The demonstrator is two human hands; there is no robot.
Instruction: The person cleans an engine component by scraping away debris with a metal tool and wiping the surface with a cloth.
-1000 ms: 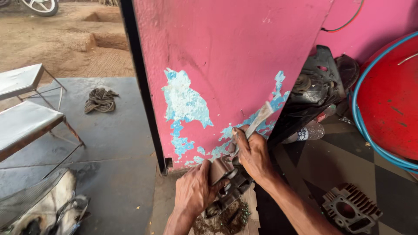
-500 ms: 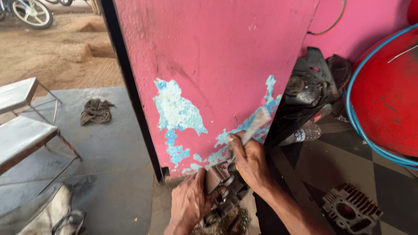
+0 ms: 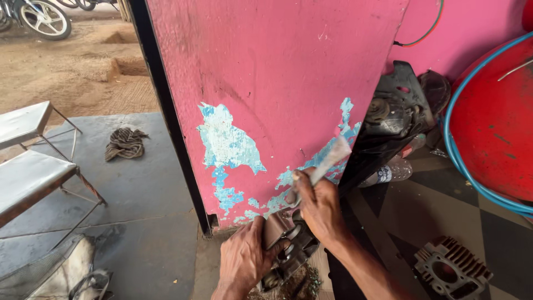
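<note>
A dark, greasy metal engine part (image 3: 288, 244) is held low against the foot of a pink wall (image 3: 277, 72). My left hand (image 3: 244, 258) grips its left side from below. My right hand (image 3: 317, 205) is closed around a flat grey metal blade (image 3: 332, 158), whose upper end sticks up and to the right past my thumb; its lower end meets the top of the engine part. A heap of dark scrapings (image 3: 300, 280) lies under the part.
A finned engine cylinder (image 3: 452, 272) lies on the chequered floor at lower right. Black motorcycle parts (image 3: 397, 114) and a plastic bottle (image 3: 388, 171) lean by the wall. A red drum (image 3: 497, 122) with blue hose stands right. Metal benches (image 3: 30, 178) and a rag (image 3: 125, 141) are left.
The view shifted left and down, then slightly back. My right hand with the blade has worked a little along the top of the engine part; my left hand keeps its grip.
</note>
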